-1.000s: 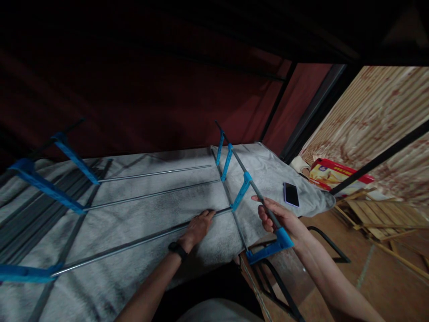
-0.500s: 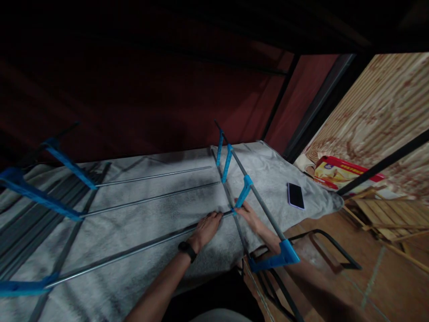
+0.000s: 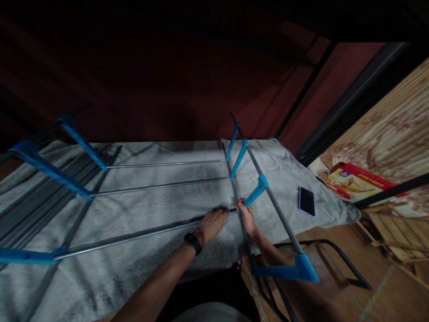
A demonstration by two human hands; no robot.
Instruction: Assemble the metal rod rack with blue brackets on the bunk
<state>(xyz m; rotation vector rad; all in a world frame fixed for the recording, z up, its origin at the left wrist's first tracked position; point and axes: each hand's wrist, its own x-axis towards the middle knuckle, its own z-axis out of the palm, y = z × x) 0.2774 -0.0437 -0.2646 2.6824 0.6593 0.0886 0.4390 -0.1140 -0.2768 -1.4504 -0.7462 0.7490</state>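
Dark red cloth (image 3: pixel 150 89) hangs behind a grey blanket (image 3: pixel 181 201), on which a frame of tubes and blue brackets is laid out. As the head view shows, the near rod (image 3: pixel 134 237) lies on the blanket with its long axis running across from the lower left to the right, rising slightly. The left hand (image 3: pixel 212 223), a watch on its wrist, rests over that rod close to its right end, fingers bent down around it. Just beyond, the right hand (image 3: pixel 247 219) is nearer the joint, its thumb and fingers pinching the foot of the blue bracket (image 3: pixel 255 193) where the rod meets it, above the dark crossbar (image 3: pixel 244 235); whether the end is fully seated cannot be told. Farther back, the middle rod (image 3: pixel 161 186) and far rod (image 3: pixel 164 164) lie untouched. A phone (image 3: pixel 306 201) lies to the right.
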